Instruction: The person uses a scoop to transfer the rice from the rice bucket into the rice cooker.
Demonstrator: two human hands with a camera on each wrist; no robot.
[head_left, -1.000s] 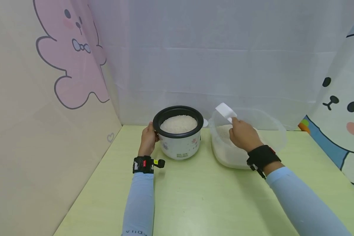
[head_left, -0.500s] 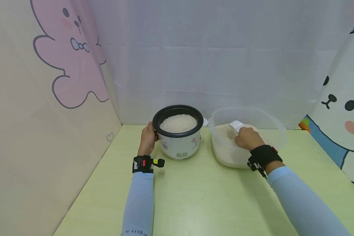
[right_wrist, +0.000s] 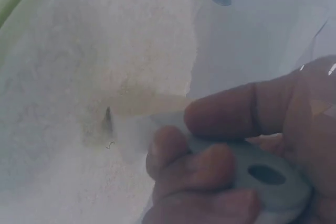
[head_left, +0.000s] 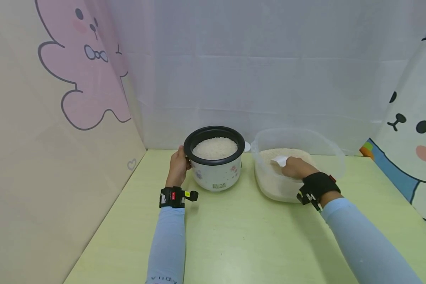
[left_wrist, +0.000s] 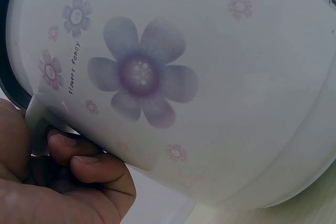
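Note:
A white rice cooker [head_left: 218, 179] with flower prints and a black rim stands lidless on the table, heaped rice [head_left: 215, 148] inside it. My left hand [head_left: 177, 167] grips its side handle [left_wrist: 41, 124], fingers curled under, as the left wrist view shows. To the right stands a clear plastic bin [head_left: 301, 136] with rice [head_left: 285, 153] in it. My right hand [head_left: 299, 169] reaches into this bin and holds a white scoop [head_left: 280, 160] by its handle [right_wrist: 236, 163]. The scoop's head is partly sunk in the rice.
Both containers stand on a pale green table [head_left: 227, 236], close to the white curtain [head_left: 269, 86] behind. A small white round item [head_left: 247, 146] shows between them, mostly hidden. Cartoon-printed cloth [head_left: 56, 177] closes off the left side.
My right hand has lowered the scoop from above the bin's rim down into the rice. The left hand and the rice cooker keep their place.

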